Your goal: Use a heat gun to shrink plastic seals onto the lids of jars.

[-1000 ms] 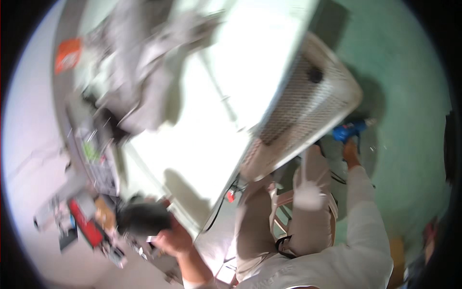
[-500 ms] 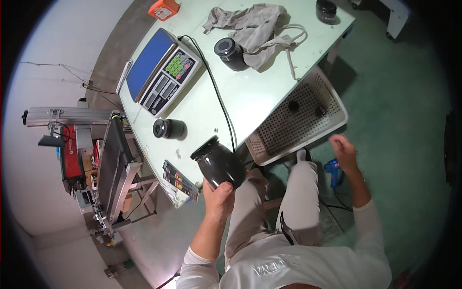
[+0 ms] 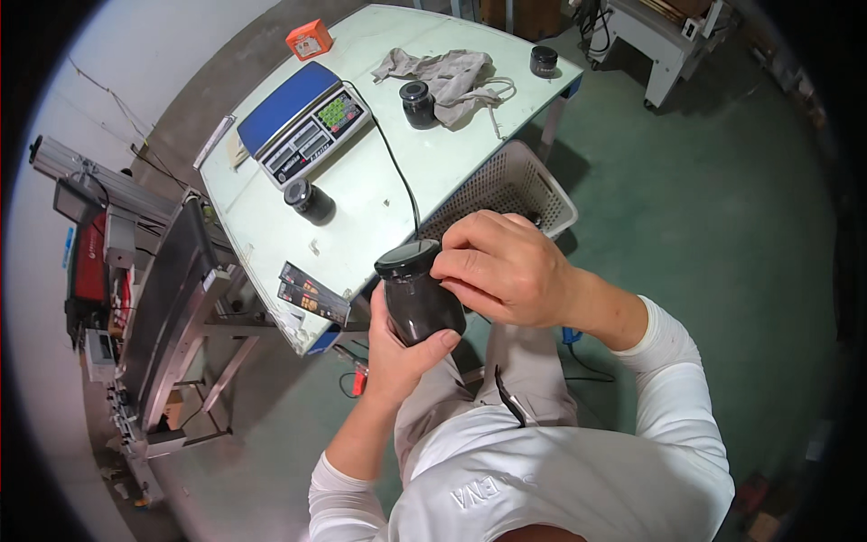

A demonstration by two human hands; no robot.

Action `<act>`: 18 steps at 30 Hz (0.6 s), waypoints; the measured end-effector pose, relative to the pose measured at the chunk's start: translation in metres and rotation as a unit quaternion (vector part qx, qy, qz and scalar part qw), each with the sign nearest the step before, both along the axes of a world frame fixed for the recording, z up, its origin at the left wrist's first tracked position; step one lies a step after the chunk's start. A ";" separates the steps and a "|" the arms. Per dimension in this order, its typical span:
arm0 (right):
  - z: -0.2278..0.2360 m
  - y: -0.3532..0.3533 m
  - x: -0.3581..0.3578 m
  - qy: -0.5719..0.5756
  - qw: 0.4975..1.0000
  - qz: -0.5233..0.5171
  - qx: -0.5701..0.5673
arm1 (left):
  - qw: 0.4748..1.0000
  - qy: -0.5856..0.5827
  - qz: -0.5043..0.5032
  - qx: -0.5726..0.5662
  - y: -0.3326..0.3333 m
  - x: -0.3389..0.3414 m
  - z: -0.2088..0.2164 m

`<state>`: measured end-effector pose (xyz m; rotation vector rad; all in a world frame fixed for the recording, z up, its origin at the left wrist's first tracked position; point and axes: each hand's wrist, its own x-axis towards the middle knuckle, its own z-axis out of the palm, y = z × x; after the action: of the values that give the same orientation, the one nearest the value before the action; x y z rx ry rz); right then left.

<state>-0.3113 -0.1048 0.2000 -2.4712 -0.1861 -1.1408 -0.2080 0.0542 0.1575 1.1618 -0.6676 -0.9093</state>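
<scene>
My left hand (image 3: 400, 359) is wrapped around the lower body of a dark glass jar (image 3: 417, 303), which stands nearly upright just off the table's near edge. A black lid (image 3: 406, 259) sits on the jar. At the lid's right edge, my right hand (image 3: 517, 271) is closed, its fingertips pinched together against the rim. Whatever those fingertips hold, if anything, is too small to make out. Close by on the table lie some dark printed label strips (image 3: 312, 294). A similar jar (image 3: 310, 201) lies tilted on its side beyond them.
A weighing scale with a blue plate (image 3: 302, 122) stands on the pale table (image 3: 361, 212), its cable running toward me. Farther back are a jar (image 3: 418, 106), a grey cloth (image 3: 447, 81), another jar (image 3: 544, 61) and an orange box (image 3: 309, 40). A plastic crate (image 3: 562, 203) is below; a conveyor (image 3: 167, 307) stands left.
My right hand has come in from the far right to the jar's lid. The jar has turned more upright in my left hand. The whole view has shifted.
</scene>
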 end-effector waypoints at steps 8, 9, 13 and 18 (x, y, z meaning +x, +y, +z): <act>0.026 0.047 -0.001 0.016 0.997 0.005 -0.076 | 0.999 -0.048 0.015 -0.013 0.040 0.000 0.008; 0.027 0.051 0.000 0.011 0.995 0.005 -0.094 | 0.999 -0.046 0.017 -0.017 0.043 0.000 0.009; 0.027 0.063 0.003 -0.008 0.988 -0.008 -0.154 | 0.998 -0.064 0.013 -0.024 0.054 0.002 0.011; 0.035 0.072 0.002 0.010 0.978 -0.010 -0.206 | 0.996 -0.082 0.030 -0.014 0.063 0.003 0.011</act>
<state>-0.3098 -0.0331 0.2352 -2.8461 -0.4307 -1.1827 -0.2052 0.1168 0.1684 1.2349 -0.7723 -0.7573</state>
